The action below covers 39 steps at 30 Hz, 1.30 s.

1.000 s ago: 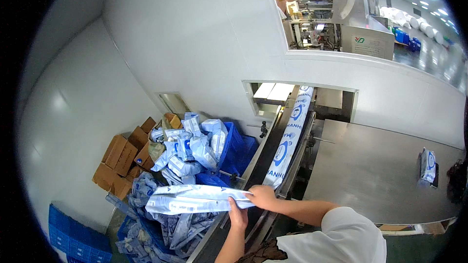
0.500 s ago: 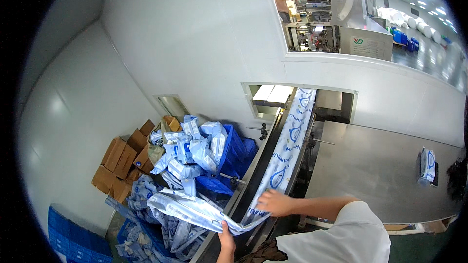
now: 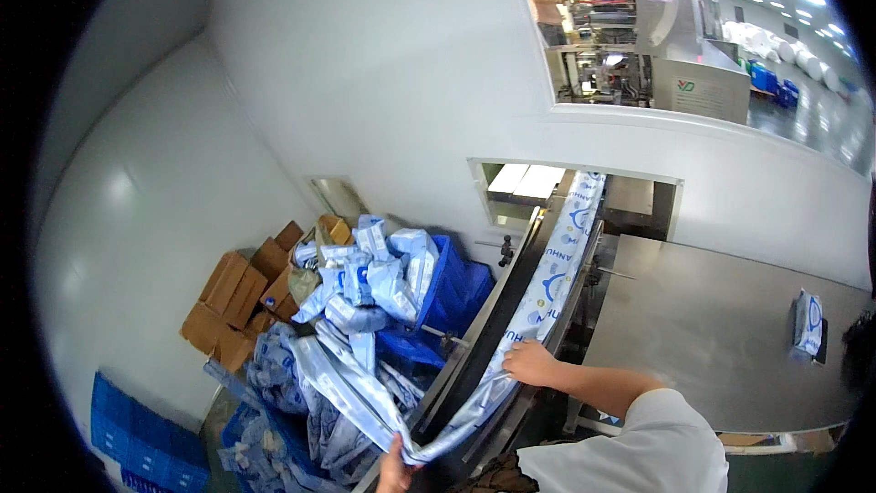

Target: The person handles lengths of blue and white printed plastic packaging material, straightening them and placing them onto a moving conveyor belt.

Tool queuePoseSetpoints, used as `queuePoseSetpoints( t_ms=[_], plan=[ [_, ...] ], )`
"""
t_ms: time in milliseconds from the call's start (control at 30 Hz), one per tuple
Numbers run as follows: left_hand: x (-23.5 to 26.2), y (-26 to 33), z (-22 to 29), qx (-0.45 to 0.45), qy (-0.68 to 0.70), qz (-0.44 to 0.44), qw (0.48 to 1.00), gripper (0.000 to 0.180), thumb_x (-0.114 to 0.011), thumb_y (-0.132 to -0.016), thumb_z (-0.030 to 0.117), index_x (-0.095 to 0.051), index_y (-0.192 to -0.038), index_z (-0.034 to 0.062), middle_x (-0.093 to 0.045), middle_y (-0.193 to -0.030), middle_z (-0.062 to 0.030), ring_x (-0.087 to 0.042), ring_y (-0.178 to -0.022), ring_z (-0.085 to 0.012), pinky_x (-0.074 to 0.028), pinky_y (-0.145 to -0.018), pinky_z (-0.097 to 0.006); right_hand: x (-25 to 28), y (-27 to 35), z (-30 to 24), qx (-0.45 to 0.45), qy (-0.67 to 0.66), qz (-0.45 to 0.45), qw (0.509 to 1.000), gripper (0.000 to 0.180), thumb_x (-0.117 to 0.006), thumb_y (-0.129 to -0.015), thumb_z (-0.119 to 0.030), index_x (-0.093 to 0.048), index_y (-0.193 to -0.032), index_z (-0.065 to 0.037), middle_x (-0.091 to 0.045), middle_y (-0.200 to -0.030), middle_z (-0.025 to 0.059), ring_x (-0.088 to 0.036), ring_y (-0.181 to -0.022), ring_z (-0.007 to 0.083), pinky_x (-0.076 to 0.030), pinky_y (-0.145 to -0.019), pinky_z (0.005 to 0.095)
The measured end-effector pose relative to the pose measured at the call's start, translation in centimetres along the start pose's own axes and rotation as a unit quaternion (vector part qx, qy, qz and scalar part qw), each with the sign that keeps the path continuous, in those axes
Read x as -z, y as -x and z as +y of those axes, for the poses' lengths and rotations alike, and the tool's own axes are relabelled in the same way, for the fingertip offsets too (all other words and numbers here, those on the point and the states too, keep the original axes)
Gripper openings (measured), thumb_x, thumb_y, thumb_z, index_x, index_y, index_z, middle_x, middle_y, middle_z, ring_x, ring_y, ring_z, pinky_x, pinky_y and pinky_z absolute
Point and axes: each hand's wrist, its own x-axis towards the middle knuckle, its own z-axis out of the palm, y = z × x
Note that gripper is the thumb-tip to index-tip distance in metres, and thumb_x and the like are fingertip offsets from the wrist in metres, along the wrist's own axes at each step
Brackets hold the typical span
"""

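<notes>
A long strip of white plastic packaging film (image 3: 534, 301), printed in blue, runs down the narrow conveyor (image 3: 484, 351) from an opening in the wall. My left hand (image 3: 394, 469) grips the film at its lowest bend, near the bottom edge of the view. From there the loose tail of film drapes up and left over the heap of crumpled film. My right hand (image 3: 529, 363) is closed on the strip's right edge, higher up on the conveyor; its fingertips are partly hidden.
Left of the conveyor, a blue crate (image 3: 443, 283) overflows with blue-white packs (image 3: 356, 283). Crumpled film (image 3: 319, 429) fills another bin. Cardboard boxes (image 3: 224, 297) and blue crates (image 3: 146, 429) stand farther left. On the right, a steel table (image 3: 693, 329) carries one pack (image 3: 808, 321). A person (image 3: 545, 0) stands beyond the window.
My left hand has moved down and left, drawing the film's bend lower. My right hand is slightly higher on the strip, its fingers now closed at the edge. The whole view has shifted a little.
</notes>
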Motion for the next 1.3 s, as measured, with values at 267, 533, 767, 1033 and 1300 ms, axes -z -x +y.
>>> queuePoseSetpoints(
  t_ms=[267, 533, 767, 1033, 1300],
  plan=[
    [-0.6, -4.4, 4.2, -0.229, 0.317, 0.005, 0.920, 0.038, -0.047, -0.087, 0.042, -0.048, -0.111, 0.0115, -0.053, -0.102, -0.0033, -0.047, -0.097, -0.0184, -0.036, -0.086, -0.032, 0.9, -5.6, -5.4, -0.258, -0.228, -0.030, 0.938, 0.051, -0.043, -0.084, -0.048, -0.062, -0.067, -0.004, -0.059, -0.066, 0.0170, -0.058, -0.068, 0.0345, -0.044, -0.060, 0.0439],
    [-12.2, -5.9, -0.5, -0.139, 0.281, -0.069, 0.947, 0.041, -0.058, -0.083, 0.040, -0.055, -0.103, 0.0039, -0.057, -0.096, -0.0014, -0.053, -0.085, -0.0128, -0.042, -0.074, -0.027, -0.7, -6.5, -7.6, -0.225, -0.234, -0.035, 0.945, 0.050, -0.042, -0.085, -0.048, -0.063, -0.076, -0.003, -0.061, -0.074, 0.0198, -0.058, -0.071, 0.0392, -0.043, -0.063, 0.0477],
    [-7.5, -8.2, -5.2, -0.186, 0.257, 0.073, 0.946, 0.037, -0.053, -0.086, 0.033, -0.061, -0.091, -0.0031, -0.061, -0.083, -0.0054, -0.054, -0.073, -0.0118, -0.042, -0.067, -0.027, 1.3, -4.8, -12.1, 0.030, -0.188, 0.006, 0.982, 0.033, -0.063, -0.073, -0.030, -0.055, -0.090, -0.003, -0.054, -0.082, 0.0142, -0.051, -0.080, 0.0327, -0.039, -0.068, 0.0422],
    [-2.8, -6.0, -3.6, -0.168, 0.332, 0.132, 0.919, 0.026, -0.050, -0.087, 0.029, -0.059, -0.086, 0.0041, -0.056, -0.071, -0.0005, -0.048, -0.060, -0.0101, -0.035, -0.051, -0.025, 5.2, -4.6, -5.2, 0.062, -0.064, 0.044, 0.995, 0.050, -0.070, -0.058, -0.013, -0.052, -0.105, -0.008, -0.049, -0.100, 0.0110, -0.044, -0.098, 0.0306, -0.034, -0.085, 0.0445],
    [1.9, -4.5, -0.7, -0.099, 0.396, 0.130, 0.904, 0.033, -0.045, -0.090, 0.036, -0.052, -0.103, 0.0072, -0.060, -0.095, -0.0067, -0.058, -0.084, -0.0207, -0.044, -0.073, -0.038, 1.4, -2.4, 2.9, -0.015, -0.041, 0.077, 0.996, 0.012, -0.059, -0.074, -0.012, -0.053, -0.079, -0.003, -0.050, -0.080, 0.0133, -0.047, -0.078, 0.0339, -0.038, -0.070, 0.0425]
  ],
)
